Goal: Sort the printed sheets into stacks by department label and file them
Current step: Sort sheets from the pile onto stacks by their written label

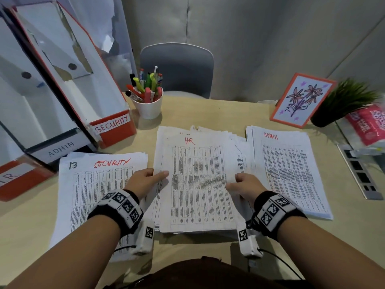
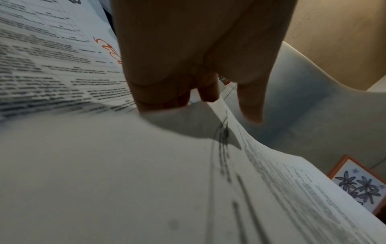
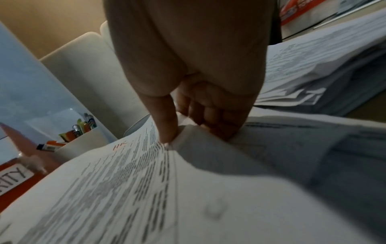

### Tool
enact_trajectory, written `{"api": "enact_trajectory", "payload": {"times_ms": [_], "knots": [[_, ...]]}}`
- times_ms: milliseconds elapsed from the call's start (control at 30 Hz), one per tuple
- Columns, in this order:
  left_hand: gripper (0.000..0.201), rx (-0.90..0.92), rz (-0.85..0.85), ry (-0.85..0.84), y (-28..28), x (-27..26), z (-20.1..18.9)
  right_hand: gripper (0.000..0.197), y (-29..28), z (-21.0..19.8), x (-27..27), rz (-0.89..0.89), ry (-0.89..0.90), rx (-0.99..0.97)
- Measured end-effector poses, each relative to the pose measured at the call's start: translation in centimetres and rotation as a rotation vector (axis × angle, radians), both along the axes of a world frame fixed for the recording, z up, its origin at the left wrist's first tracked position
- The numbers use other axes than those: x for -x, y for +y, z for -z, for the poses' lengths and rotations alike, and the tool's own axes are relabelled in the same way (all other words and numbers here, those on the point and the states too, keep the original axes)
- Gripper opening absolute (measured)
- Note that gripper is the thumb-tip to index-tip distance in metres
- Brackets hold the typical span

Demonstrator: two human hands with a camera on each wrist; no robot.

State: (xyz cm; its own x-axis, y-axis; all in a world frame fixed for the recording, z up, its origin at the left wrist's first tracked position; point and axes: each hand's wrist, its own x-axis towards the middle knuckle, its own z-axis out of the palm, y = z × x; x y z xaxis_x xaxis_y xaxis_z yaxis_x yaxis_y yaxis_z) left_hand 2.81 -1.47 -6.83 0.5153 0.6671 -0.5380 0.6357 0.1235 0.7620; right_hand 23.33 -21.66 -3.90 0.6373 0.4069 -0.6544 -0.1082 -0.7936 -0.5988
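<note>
Both hands grip the HR stack (image 1: 198, 180) at table centre: left hand (image 1: 145, 180) clasps its 9 o'clock edge, right hand (image 1: 245, 184) pinches the 3 o'clock edge.

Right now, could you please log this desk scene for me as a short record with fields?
Stacks: SECURITY stack left, HR stack middle, ADMIN stack right
Left hand: grips HR stack's left edge
Right hand: pinches HR stack's right edge
File boxes: SECURITY box, ADMIN box, both back left
Filing: not yet done
</note>
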Motion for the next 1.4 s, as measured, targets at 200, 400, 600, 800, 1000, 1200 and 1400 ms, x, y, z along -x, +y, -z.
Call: {"api": "enact_trajectory", "payload": {"times_ms": [200,400,600,800,1000,1200,1400], "knots": [[0.023,0.097,-0.069,-0.067,-0.6,0.1,-0.3,0.018,-0.2,0.6,0.4,0.066,0.149,-0.113],[0.03,-0.051,0.067,0.036,-0.1,0.6,0.0,0.029,0.2,1.3,0.0,0.055,0.098,-0.156],[0.012,-0.069,0.15,-0.022,-0.2,0.4,-0.4,0.02,0.5,1.3,-0.8,0.097,0.249,-0.312],[0.035,0.028,0.128,-0.039,0.3,0.9,-0.9,0.03,0.2,1.2,0.0,0.08,0.186,-0.356],[0.01,0.122,-0.22,-0.162,1.3,0.8,-0.4,0.024,-0.3,1.3,-0.5,0.123,0.158,-0.374],[0.042,0.024,-0.217,-0.125,0.9,0.5,0.2,0.024,0.1,1.0,-0.9,-0.015,0.1,-0.33],[0.019,-0.043,-0.132,-0.11,1.0,0.6,0.1,0.022,-0.2,1.0,-0.6,0.056,0.046,-0.383]]}}
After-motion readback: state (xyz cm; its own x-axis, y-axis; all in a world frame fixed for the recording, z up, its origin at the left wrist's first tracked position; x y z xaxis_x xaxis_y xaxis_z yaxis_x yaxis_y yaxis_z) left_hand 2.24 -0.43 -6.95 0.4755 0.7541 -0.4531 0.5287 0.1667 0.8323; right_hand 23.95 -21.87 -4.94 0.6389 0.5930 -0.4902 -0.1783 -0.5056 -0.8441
